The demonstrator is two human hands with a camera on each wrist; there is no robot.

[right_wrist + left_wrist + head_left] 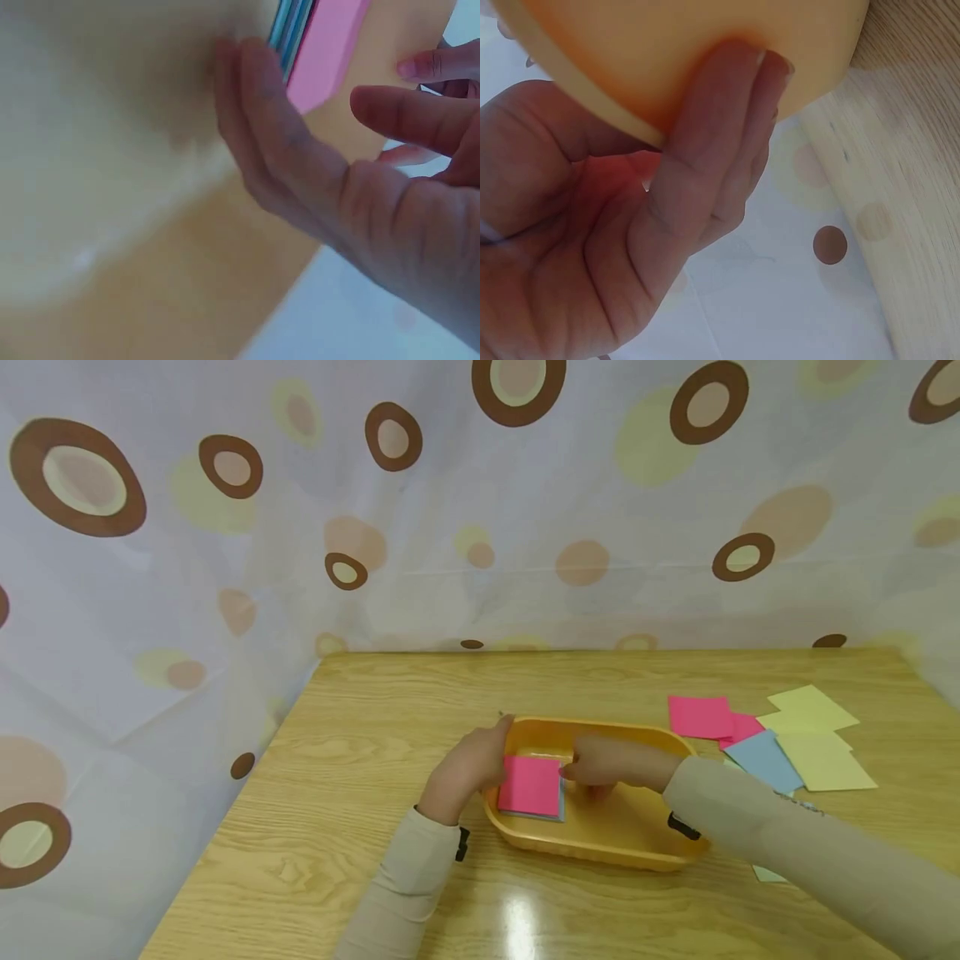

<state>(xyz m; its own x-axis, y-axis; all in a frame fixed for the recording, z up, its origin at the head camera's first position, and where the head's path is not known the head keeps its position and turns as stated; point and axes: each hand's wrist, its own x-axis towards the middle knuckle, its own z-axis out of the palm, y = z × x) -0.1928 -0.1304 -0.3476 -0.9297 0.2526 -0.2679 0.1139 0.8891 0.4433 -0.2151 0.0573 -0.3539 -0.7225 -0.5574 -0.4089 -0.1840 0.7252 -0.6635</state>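
An orange plastic tray point(630, 822) stands on the wooden table. Inside its left end lies a stack of paper squares point(530, 785), pink on top with blue edges beneath. My left hand point(467, 767) grips the tray's left rim, and its fingers lie along the outer wall in the left wrist view. My right hand point(611, 762) reaches into the tray, just right of the stack. In the right wrist view its fairly straight fingers point(274, 112) are by the stack's blue edges, the thumb held apart. Whether the fingertips touch the stack is hard to tell.
Right of the tray, loose paper squares overlap on the table: pink point(699, 717), blue point(765, 758) and yellow point(828, 762). A pale green square point(768, 874) shows partly below the right forearm. Behind the table hangs a white curtain point(450, 527) with brown rings.
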